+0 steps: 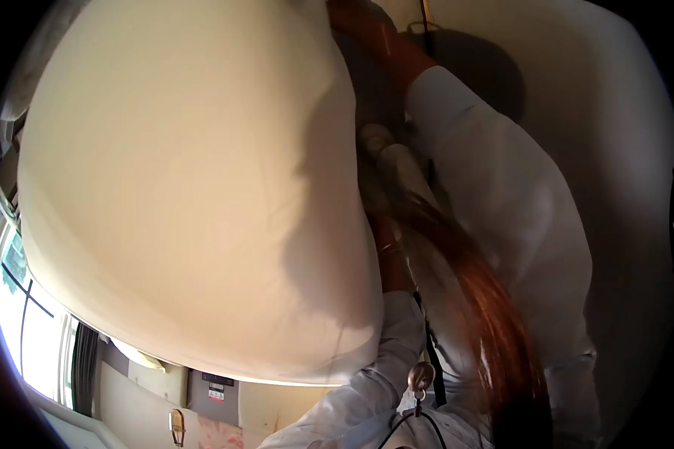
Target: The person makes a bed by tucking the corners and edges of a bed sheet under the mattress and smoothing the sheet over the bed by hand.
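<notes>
A large cream padded surface (180, 172), smooth and rounded at its edges, fills the left and middle of the view. Along its right edge, my left hand (386, 247) reaches down into shadow; only the wrist and part of the hand show, with the fingers hidden. Farther up, my right hand (358, 22) is beside the same edge near the top of the frame. Its fingers are dark and cannot be made out. Whether either hand holds anything is not visible.
Long reddish hair (494, 322) hangs over the light-coloured clothing. A metal badge reel (421, 376) hangs at the lower middle. A pale wall (621, 150) rises at the right, close to the right sleeve. A bright window (26, 307) and dark curtain (84, 367) are at lower left.
</notes>
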`<move>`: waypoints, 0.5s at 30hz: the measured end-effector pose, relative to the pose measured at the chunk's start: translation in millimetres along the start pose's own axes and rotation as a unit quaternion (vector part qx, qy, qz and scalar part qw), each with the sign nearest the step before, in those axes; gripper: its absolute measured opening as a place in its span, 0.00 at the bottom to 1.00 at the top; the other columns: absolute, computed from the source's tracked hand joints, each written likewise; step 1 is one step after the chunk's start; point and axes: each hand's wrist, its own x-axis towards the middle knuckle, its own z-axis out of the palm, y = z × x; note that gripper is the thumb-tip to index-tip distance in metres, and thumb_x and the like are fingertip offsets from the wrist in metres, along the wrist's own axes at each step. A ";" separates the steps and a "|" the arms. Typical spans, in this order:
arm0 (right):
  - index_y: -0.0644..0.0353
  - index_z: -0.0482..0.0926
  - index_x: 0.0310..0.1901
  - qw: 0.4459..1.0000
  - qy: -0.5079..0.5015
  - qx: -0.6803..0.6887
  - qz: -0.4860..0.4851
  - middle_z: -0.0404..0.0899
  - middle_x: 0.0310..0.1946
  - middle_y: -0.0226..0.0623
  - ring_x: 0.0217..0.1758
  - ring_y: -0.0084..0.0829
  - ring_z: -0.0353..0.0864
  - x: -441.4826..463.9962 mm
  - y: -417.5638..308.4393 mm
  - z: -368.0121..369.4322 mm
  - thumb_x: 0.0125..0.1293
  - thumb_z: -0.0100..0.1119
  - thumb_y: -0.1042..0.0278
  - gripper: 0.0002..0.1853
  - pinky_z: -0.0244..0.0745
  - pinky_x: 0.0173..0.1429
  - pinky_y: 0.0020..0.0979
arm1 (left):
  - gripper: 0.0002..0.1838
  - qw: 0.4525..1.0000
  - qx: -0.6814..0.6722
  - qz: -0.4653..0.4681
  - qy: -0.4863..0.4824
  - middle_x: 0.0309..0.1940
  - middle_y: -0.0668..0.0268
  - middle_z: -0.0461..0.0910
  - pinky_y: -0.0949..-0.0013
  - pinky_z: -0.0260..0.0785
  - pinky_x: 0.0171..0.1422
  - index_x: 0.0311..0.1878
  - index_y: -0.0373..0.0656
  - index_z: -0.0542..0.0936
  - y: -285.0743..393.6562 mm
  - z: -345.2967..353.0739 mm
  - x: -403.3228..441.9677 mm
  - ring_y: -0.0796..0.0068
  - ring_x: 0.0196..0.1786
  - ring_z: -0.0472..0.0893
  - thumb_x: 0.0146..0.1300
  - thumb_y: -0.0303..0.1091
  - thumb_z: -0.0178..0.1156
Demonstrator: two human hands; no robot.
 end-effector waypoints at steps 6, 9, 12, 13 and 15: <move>0.61 0.77 0.45 0.901 0.094 -0.410 -0.101 0.78 0.45 0.36 0.43 0.38 0.79 -46.2 57.4 -79.3 0.62 0.53 0.67 0.12 0.76 0.48 0.38 | 0.21 0.987 0.132 0.060 -0.074 0.57 0.59 0.71 0.63 0.57 0.67 0.59 0.39 0.69 -50.9 15.5 -39.3 0.66 0.61 0.68 0.62 0.35 0.49; 0.63 0.76 0.48 0.982 0.155 0.090 -0.056 0.80 0.40 0.38 0.39 0.25 0.79 -171.8 59.7 -76.2 0.62 0.58 0.69 0.14 0.77 0.42 0.26 | 0.22 0.932 0.298 0.154 -0.136 0.57 0.59 0.71 0.63 0.57 0.67 0.59 0.39 0.69 -77.0 46.0 -117.7 0.67 0.61 0.68 0.62 0.35 0.49; 0.65 0.75 0.51 0.981 0.171 0.063 -0.061 0.79 0.41 0.39 0.40 0.24 0.79 -269.4 7.9 -34.2 0.64 0.55 0.67 0.16 0.75 0.44 0.25 | 0.20 0.874 0.433 0.138 -0.174 0.56 0.59 0.71 0.65 0.57 0.67 0.57 0.38 0.70 -54.7 106.4 -197.7 0.67 0.61 0.69 0.62 0.34 0.49; 0.64 0.75 0.51 0.986 0.144 0.067 -0.054 0.79 0.42 0.38 0.40 0.24 0.79 -292.0 -13.5 -18.1 0.65 0.53 0.66 0.16 0.74 0.44 0.24 | 0.19 0.851 0.479 0.115 -0.184 0.55 0.60 0.72 0.66 0.57 0.66 0.56 0.38 0.70 -40.1 129.9 -227.3 0.68 0.60 0.69 0.62 0.33 0.49; 0.64 0.75 0.51 0.994 0.096 0.035 -0.045 0.79 0.42 0.37 0.40 0.23 0.79 -328.5 -66.1 23.4 0.65 0.52 0.66 0.15 0.73 0.45 0.23 | 0.15 0.786 0.576 0.093 -0.206 0.52 0.61 0.74 0.69 0.57 0.64 0.51 0.37 0.73 -6.5 157.7 -267.6 0.70 0.58 0.70 0.62 0.30 0.48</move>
